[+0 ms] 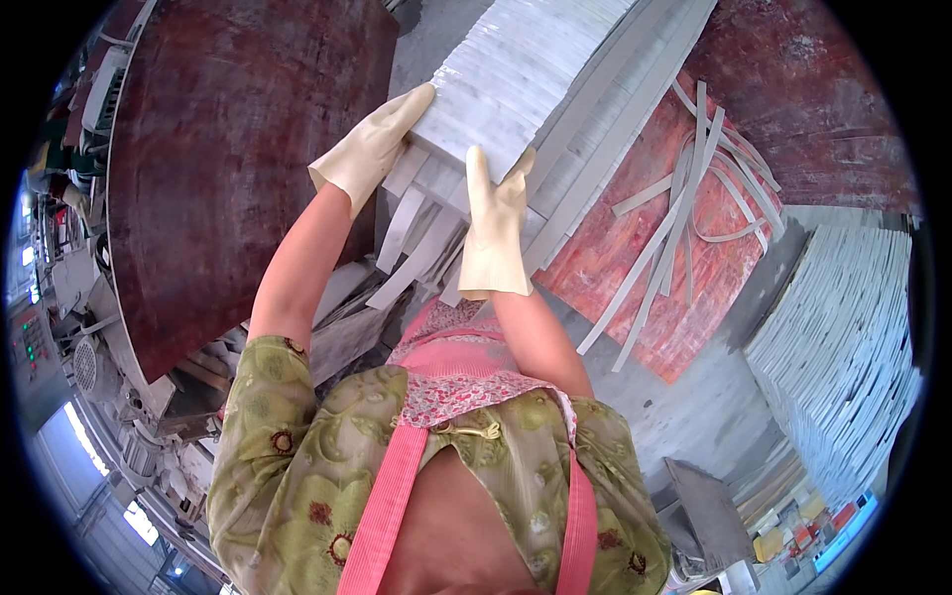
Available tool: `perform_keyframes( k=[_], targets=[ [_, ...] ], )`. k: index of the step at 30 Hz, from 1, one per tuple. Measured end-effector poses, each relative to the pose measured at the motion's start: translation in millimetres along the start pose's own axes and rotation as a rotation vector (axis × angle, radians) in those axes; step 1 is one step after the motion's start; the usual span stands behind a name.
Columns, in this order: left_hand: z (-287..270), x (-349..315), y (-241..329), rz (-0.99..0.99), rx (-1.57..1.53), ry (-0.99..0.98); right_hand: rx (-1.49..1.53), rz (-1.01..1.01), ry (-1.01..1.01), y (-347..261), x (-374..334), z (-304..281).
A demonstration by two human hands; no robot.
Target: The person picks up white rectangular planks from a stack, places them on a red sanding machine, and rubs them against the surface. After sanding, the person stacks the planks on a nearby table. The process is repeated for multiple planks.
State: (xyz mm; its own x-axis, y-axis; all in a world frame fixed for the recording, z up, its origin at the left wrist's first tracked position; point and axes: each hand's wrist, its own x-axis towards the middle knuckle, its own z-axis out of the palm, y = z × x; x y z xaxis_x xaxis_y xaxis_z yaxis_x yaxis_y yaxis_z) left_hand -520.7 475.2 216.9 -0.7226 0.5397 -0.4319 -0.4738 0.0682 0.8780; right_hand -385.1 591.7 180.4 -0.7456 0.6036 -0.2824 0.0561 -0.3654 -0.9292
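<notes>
A long row of thin white-grey marble tiles (526,74) stands packed tightly together on a stone-strip base, running away from me. My left hand (369,144), in a cream rubber glove, grips the left edge of the nearest tile. At the same tile's lower right corner is my right hand (496,213), gloved alike. Its thumb lies up the near face, and its fingers curl around the right edge, partly hidden. Pale flat strips (416,243) stick out toward me under the row. Long grey stone strips (595,129) lie along its right side.
A dark reddish-brown board (238,149) stands at left. On the right, loose grey bands (684,198) lie tangled on a red-stained board (645,288). Farther right stands a tall stack of thin white slabs (843,347). Another dark red board (813,89) fills the far right.
</notes>
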Motion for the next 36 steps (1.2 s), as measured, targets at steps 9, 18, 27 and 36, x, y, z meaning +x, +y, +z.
perform_keyframes(
  k=[9,18,27,36],
  targets=[
    [-6.6,0.8,16.6,0.120,0.339,-0.061,-0.189,0.109,-0.153,-37.2,25.2,-48.5],
    [3.7,27.2,23.7,0.244,0.599,-0.131,-0.231,-0.023,-0.092,-46.7,35.4,-17.2],
    [19.9,34.1,33.4,0.013,0.353,-0.045,-0.397,0.104,-0.304,-53.9,89.0,-100.8],
    [33.2,20.5,44.5,0.011,0.279,-0.026,0.152,0.048,0.310,-55.6,152.9,-62.1]
  ],
)
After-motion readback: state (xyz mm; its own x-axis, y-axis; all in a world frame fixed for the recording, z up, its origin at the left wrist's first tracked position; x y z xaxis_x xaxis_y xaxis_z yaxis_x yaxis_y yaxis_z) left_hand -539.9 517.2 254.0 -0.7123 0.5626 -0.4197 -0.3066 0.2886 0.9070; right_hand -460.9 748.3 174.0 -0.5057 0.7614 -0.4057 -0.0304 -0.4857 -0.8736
